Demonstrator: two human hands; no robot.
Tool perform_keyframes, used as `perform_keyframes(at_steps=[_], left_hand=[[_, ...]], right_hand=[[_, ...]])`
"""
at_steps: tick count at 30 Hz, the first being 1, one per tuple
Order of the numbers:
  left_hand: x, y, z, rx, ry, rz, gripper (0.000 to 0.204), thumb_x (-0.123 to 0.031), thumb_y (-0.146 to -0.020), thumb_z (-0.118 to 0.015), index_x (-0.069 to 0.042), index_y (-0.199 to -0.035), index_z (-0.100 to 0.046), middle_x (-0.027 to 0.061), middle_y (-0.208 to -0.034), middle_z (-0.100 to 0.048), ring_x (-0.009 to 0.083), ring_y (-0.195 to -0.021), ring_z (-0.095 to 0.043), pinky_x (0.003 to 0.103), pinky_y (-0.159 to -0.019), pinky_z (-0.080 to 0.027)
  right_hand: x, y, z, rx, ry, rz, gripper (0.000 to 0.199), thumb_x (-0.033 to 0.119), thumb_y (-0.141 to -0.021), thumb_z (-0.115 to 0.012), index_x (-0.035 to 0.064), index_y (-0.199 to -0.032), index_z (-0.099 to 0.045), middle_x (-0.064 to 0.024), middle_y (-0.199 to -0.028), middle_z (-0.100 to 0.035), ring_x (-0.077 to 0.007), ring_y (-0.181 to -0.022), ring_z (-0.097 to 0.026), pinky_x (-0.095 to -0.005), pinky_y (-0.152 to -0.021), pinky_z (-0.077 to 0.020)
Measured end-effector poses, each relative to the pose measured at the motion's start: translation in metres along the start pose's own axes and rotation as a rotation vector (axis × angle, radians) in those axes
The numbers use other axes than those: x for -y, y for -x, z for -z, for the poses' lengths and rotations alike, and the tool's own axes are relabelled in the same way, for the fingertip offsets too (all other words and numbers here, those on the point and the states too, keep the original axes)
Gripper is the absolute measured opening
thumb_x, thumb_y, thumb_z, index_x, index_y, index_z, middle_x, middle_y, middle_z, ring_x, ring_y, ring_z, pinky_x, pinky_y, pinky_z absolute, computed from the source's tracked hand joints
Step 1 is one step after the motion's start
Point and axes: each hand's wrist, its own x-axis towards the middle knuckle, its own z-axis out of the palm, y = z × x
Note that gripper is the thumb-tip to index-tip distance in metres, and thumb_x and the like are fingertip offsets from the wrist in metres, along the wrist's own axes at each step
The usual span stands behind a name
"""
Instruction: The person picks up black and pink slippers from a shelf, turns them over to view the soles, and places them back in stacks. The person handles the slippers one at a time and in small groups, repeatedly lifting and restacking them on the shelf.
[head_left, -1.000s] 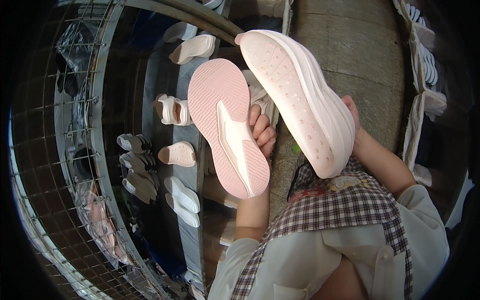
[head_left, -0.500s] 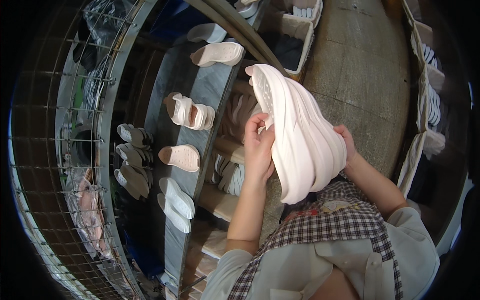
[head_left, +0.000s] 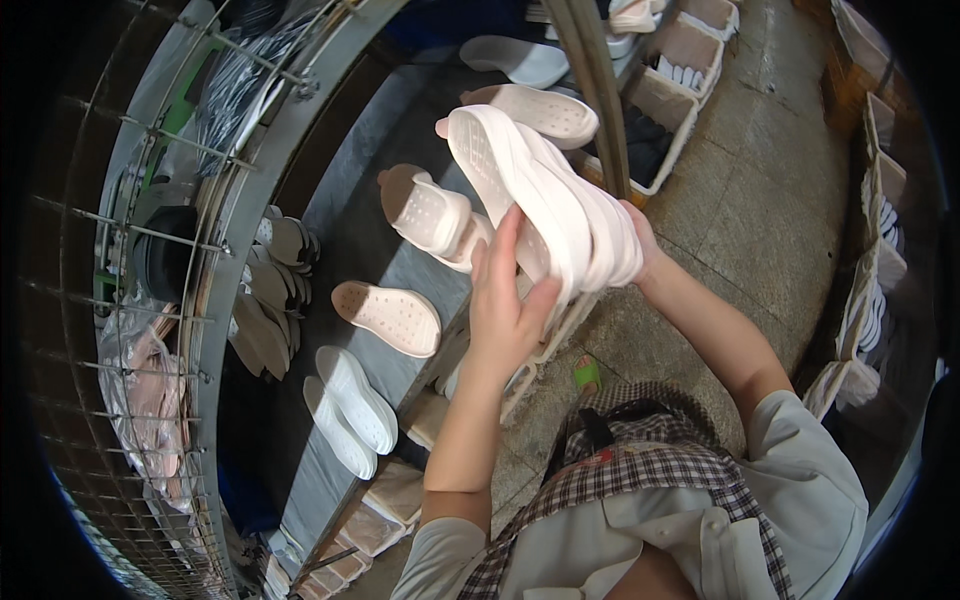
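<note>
A stack of several pale pink shoe soles [head_left: 590, 215] is held up between my two hands, tilted with the dotted inner face of its front sole toward the left. My left hand [head_left: 508, 315] grips its lower left end, fingers against that inner face and thumb at the rim. Behind the far right end, my right hand [head_left: 643, 240] holds the stack, most of its fingers hidden. The stack's upper end hangs over a grey shelf [head_left: 345, 160]. Just left of my left fingers, a short pile of pale soles [head_left: 435, 222] lies on this shelf.
Along the shelf lie a single pink sole [head_left: 388, 318], a pair of white soles [head_left: 357, 400] and another pink sole [head_left: 545, 112]. A metal post [head_left: 590, 90] rises beside the stack. Wire mesh [head_left: 130, 220] stands at left. Lined bins [head_left: 665, 110] line the aisle floor [head_left: 740, 210].
The stack has moved up and left toward the shelf, carried by both hands. My left hand has shifted from its side to its lower end. The view has turned, too.
</note>
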Motion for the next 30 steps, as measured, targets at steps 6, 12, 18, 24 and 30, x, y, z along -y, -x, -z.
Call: perform_keyframes(at_steps=[6,12,18,24,30], left_hand=[[0.036,-0.054,0.035,0.03,-0.545,0.098,0.038,-0.029,-0.09,-0.054,0.001,-0.113,-0.056,0.0148,-0.108,-0.063,0.0298,-0.114,-0.052,0.052,-0.101,-0.03],[0.083,-0.061,0.057,-0.164,-0.484,0.035,0.041,-0.024,-0.088,-0.058,-0.001,-0.121,-0.053,0.0193,-0.123,-0.054,0.0287,-0.119,-0.048,0.042,-0.102,-0.031],[0.149,-0.029,0.084,-0.689,0.189,0.553,0.063,-0.028,-0.089,-0.06,-0.001,-0.137,-0.03,0.0189,-0.138,-0.033,0.0273,-0.125,-0.035,0.036,-0.105,-0.026],[0.181,0.004,0.074,-0.685,0.821,0.904,0.079,-0.054,-0.088,-0.051,-0.016,-0.145,-0.013,0.014,-0.146,-0.023,0.0256,-0.133,-0.026,0.044,-0.108,-0.019],[0.19,0.001,0.053,-0.591,1.17,0.671,0.059,-0.051,-0.094,-0.041,-0.008,-0.135,-0.035,0.0092,-0.132,-0.046,0.0231,-0.124,-0.043,0.039,-0.105,-0.033]], right_hand=[[-0.012,-0.094,0.006,-0.269,0.198,0.018,0.039,0.023,-0.094,-0.031,-0.0007,-0.117,-0.053,-0.016,-0.112,-0.061,-0.0301,-0.103,-0.06,-0.043,-0.093,-0.0469],[-0.03,-0.147,0.047,-0.847,0.18,0.384,0.026,0.02,-0.091,-0.04,0.0033,-0.074,-0.051,-0.0093,-0.07,-0.055,-0.0235,-0.065,-0.054,-0.0361,-0.065,-0.0465],[-0.03,-0.175,0.065,-0.89,0.298,0.554,0.022,0.017,-0.087,-0.045,-0.002,-0.088,-0.055,-0.0138,-0.093,-0.059,-0.022,-0.083,-0.054,-0.0361,-0.077,-0.0425],[-0.033,-0.094,-0.031,-0.364,1.137,1.052,0.033,0.014,-0.084,-0.059,0.0061,-0.113,-0.045,-0.0038,-0.106,-0.046,-0.0147,-0.101,-0.044,-0.0294,-0.085,-0.0381],[-0.006,-0.096,-0.138,0.22,2.336,0.838,0.074,0.036,-0.066,-0.077,0.0186,-0.131,-0.045,-0.0247,-0.141,-0.027,-0.0456,-0.121,-0.04,-0.0529,-0.101,-0.0312]])
